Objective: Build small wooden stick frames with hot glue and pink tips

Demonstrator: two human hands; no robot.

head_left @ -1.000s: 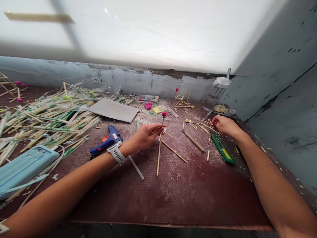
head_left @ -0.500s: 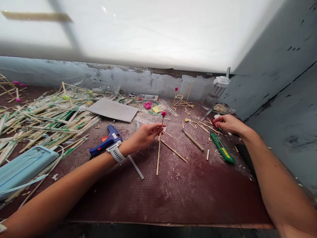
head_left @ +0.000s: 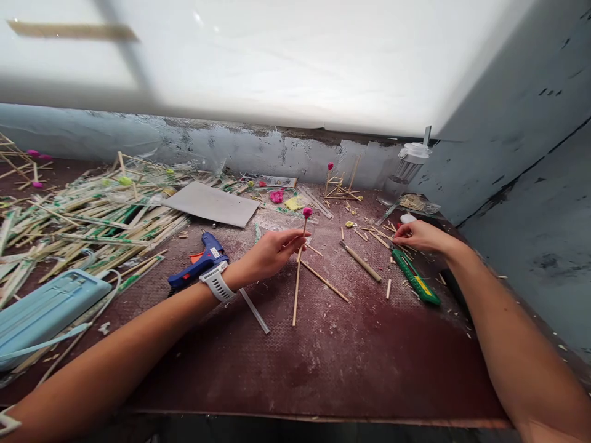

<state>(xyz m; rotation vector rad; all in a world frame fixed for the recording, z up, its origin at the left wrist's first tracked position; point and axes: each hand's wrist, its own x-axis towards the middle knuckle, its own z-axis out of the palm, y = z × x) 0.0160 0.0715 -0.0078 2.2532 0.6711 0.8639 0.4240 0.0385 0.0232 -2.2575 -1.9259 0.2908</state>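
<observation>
My left hand (head_left: pixel 279 249) is closed in a pinch on an upright thin wooden stick (head_left: pixel 304 224) topped by a pink clay ball (head_left: pixel 307 212). The stick's lower end meets other sticks (head_left: pixel 298 289) that spread out on the table like legs. At the right, my right hand (head_left: pixel 418 235) is down by the tabletop with thumb and fingers together. What lies between its fingertips is hidden. Just below that hand is a green utility knife (head_left: pixel 415 277). Loose short sticks (head_left: pixel 379 239) lie beside its fingertips, and a small white round thing (head_left: pixel 408 218) shows behind it.
A blue glue gun (head_left: pixel 198 261) lies by my left wrist, near a clear glue stick (head_left: pixel 254 311). A craft knife (head_left: pixel 362 261) rests between my hands. Farther back are a grey board (head_left: pixel 212 203), a stick frame (head_left: pixel 341 187) and a tilted clear bottle (head_left: pixel 402 172). Piled sticks (head_left: pixel 83 215) cover the left.
My right hand has moved slightly down and left, and the red thing at its fingertips no longer shows. My left hand keeps its hold on the stick.
</observation>
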